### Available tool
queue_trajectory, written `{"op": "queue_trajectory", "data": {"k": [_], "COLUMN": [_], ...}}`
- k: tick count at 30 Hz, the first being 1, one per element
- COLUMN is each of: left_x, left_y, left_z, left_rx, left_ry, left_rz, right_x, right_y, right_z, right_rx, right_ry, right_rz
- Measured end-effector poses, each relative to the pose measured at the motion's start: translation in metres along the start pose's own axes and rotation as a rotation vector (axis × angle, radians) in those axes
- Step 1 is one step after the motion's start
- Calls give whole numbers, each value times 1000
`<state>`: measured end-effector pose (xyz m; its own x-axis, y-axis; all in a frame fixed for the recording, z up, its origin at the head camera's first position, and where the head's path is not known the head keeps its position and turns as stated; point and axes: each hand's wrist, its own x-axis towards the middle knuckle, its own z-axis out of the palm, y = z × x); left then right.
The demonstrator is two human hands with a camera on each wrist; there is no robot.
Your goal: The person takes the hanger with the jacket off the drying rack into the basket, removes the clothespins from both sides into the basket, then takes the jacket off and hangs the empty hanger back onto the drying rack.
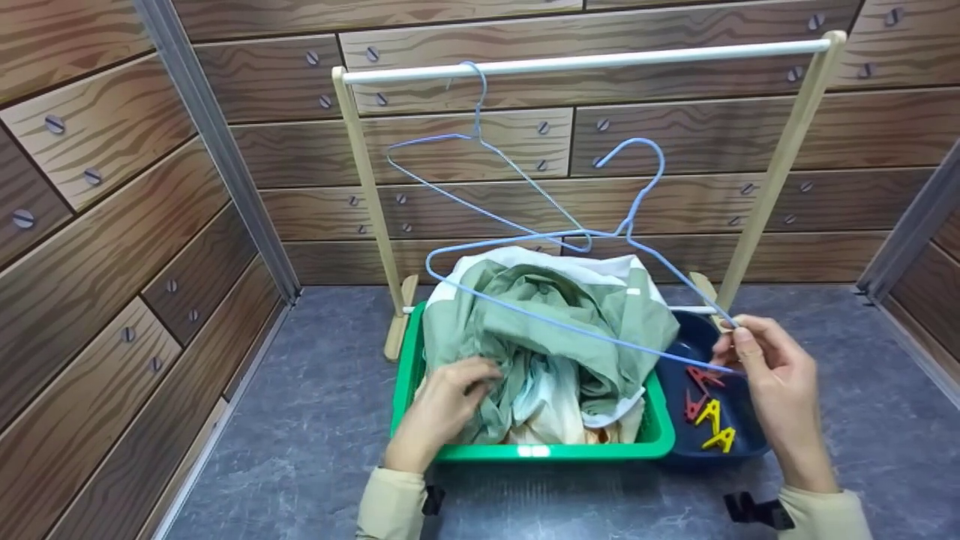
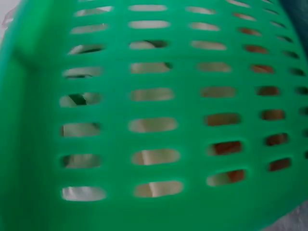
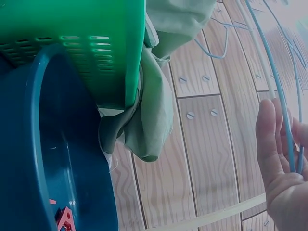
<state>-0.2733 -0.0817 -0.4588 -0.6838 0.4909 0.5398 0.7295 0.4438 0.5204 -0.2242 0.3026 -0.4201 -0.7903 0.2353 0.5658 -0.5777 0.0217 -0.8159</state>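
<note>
My right hand (image 1: pixel 784 382) pinches the lower right corner of a blue wire hanger (image 1: pixel 562 326) between thumb and fingers. The hanger is held out in front of the rack, its hook at upper right. In the right wrist view, two wires of the hanger (image 3: pixel 279 82) run into the hand (image 3: pixel 284 159). A crumpled green garment (image 1: pixel 592 315) with white parts heaps out of a green basket (image 1: pixel 540 451). Over its left front is my left hand (image 1: pixel 446 405), slightly blurred, fingers loosely bent close to the cloth with a gap at the thumb. Only the slotted basket wall (image 2: pixel 110 144) shows in the left wrist view.
Behind the basket stands a wooden rack with a white bar (image 1: pixel 585 61). A second wire hanger (image 1: pixel 480 124) hangs there by its hook. At the basket's right, a dark blue tub (image 1: pixel 750 450) holds red clips (image 1: pixel 694 405) and yellow clips (image 1: pixel 720 439). Wood-patterned walls surround the grey surface.
</note>
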Motion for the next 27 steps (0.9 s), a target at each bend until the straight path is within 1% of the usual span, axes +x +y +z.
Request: {"op": "queue_trajectory", "data": {"k": [3, 5, 7, 9, 14, 17, 23, 27], "left_x": [0, 0, 0, -1, -3, -5, -9, -11], "left_y": [-1, 0, 1, 2, 11, 15, 16, 13], "left_z": [5, 6, 3, -2, -18, -27, -41, -46], "left_rx": [69, 80, 79, 56, -21, -58, -55, -52], "left_ry": [-101, -141, -157, -158, -135, -105, -7, 14], "left_rz": [-69, -90, -97, -94, -95, -98, -96, -112], "right_x": [-1, -1, -1, -1, 0, 1, 0, 0], "right_y": [1, 1, 1, 0, -1, -2, -4, -5], "right_z": [-1, -2, -2, -2, -2, -2, -3, -4], "right_rx": [6, -8, -8, -17, -9, 2, -15, -33], "right_ry": [-1, 6, 12, 23, 44, 53, 54, 50], "right_rz": [-6, -5, -2, 1, 3, 3, 1, -2]}}
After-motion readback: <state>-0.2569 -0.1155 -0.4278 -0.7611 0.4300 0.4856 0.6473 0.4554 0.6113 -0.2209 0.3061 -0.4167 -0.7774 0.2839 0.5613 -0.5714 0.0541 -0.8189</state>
